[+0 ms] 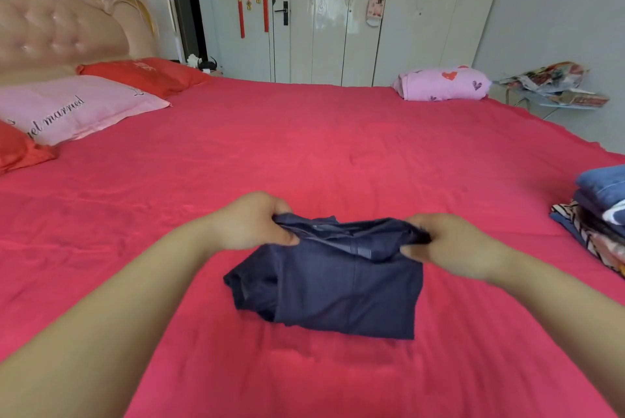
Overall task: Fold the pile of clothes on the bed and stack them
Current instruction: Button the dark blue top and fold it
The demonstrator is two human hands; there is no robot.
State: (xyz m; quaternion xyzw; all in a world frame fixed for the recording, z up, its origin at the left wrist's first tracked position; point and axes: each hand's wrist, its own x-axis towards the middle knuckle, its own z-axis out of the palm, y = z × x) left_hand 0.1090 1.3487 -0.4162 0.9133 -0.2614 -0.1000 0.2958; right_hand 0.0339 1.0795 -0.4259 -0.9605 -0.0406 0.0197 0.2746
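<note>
Dark blue garment (338, 285) located at centre of red bedspread (304, 147), partly folded. Far edge gripped at left corner by left hand (252, 223), fingers curled over cloth. Right corner pinched by right hand (449, 248) (edge raised, near part flat on bed). Folded stack (598, 211) positioned at right edge, well apart.

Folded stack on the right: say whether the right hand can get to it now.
Probably yes: only bare red sheet lies between stack and right hand, which grips the navy garment.
</note>
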